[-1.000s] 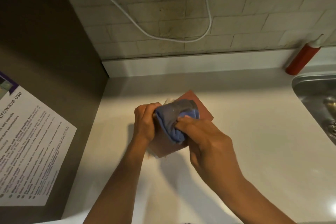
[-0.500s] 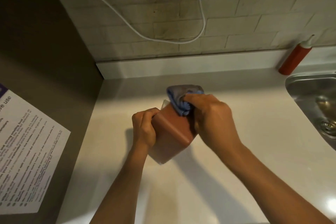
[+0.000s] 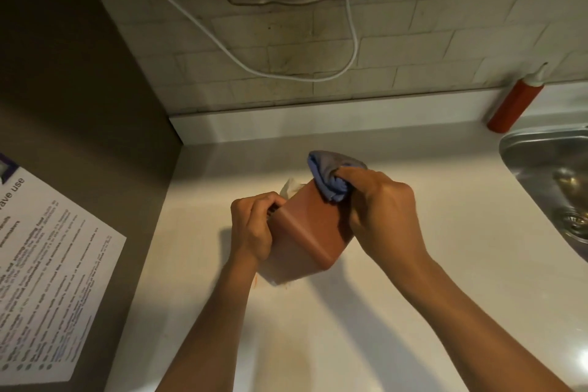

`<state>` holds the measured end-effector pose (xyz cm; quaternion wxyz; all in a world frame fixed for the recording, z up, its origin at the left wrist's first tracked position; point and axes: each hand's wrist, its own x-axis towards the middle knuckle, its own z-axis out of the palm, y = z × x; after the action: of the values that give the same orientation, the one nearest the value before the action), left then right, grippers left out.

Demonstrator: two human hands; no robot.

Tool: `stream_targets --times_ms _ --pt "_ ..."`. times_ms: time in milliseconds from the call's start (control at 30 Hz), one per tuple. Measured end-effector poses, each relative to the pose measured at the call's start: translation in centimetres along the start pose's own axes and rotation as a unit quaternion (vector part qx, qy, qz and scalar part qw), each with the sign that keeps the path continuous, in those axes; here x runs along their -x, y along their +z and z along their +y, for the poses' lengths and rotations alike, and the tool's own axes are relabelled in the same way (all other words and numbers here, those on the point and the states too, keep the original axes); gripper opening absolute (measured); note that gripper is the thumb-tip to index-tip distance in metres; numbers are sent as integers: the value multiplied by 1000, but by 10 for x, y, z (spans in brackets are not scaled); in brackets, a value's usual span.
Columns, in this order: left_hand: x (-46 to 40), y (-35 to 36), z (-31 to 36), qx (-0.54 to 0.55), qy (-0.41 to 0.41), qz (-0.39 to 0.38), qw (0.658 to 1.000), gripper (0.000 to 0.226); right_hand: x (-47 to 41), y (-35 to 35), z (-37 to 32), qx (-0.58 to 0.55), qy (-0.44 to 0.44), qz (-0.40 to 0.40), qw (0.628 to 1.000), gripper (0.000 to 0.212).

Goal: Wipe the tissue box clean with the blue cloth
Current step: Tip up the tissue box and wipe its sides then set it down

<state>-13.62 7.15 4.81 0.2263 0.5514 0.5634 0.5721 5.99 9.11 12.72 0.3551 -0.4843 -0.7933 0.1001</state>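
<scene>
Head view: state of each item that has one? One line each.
tissue box: tilted, held, tissue sticking out the far end
blue cloth: bunched, pressed on the box's far top edge
left hand: grips the box
right hand: grips the cloth
red bottle: leaning against the wall, capped

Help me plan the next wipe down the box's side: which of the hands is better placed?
The right hand: it already grips the blue cloth at the tissue box top edge, while the left hand holds the box steady.
</scene>
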Motion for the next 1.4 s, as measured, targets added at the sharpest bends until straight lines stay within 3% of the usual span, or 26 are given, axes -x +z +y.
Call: stream_targets --times_ms 67,167,333,467,633,733,833,1000,1100,1200,1300,1333,1400 --pt "0 2 -9 -13 -5 0 1000 45 11 -4 15 3 28 -1 1000 43" --pt "-4 11 -24 -165 -105 -82 977 48 35 -7 14 17 39 37 998 50" --pt "-3 2 -3 -22 -15 26 999 34 29 -1 -27 -10 -46 31 998 35" --pt "-4 5 -5 -25 -26 31 999 34 11 0 -31 -25 -3 9 1000 33" --pt "-3 2 -9 -2 -29 41 999 34 52 3 -41 -31 -72 6 997 35" --pt "-6 4 -2 -14 -22 -4 1000 37 69 -8 -29 -27 -97 13 995 43" --pt "-9 9 5 -39 -10 -24 999 36 74 -20 -8 -20 -66 1 998 55" --pt "-10 11 11 -38 -22 -15 999 44 62 -34 22 -97 130 90 983 44" --pt "-11 14 11 -48 -12 -6 999 47 48 -23 7 -99 76 127 984 45" --pt "-12 17 7 -67 4 18 998 44 44 -6 -25 -107 6 101 989 43" --pt "-11 13 -3 -38 -82 42 995 35 55 1 -33 -94 -50 59 993 41" --pt "-11 12 -4 -17 -96 34 995 32 59 -2 -28 -111 -48 53 991 42" --pt "-10 9 -5 -20 -45 15 999 36 64 -12 -14 -173 32 67 982 39"
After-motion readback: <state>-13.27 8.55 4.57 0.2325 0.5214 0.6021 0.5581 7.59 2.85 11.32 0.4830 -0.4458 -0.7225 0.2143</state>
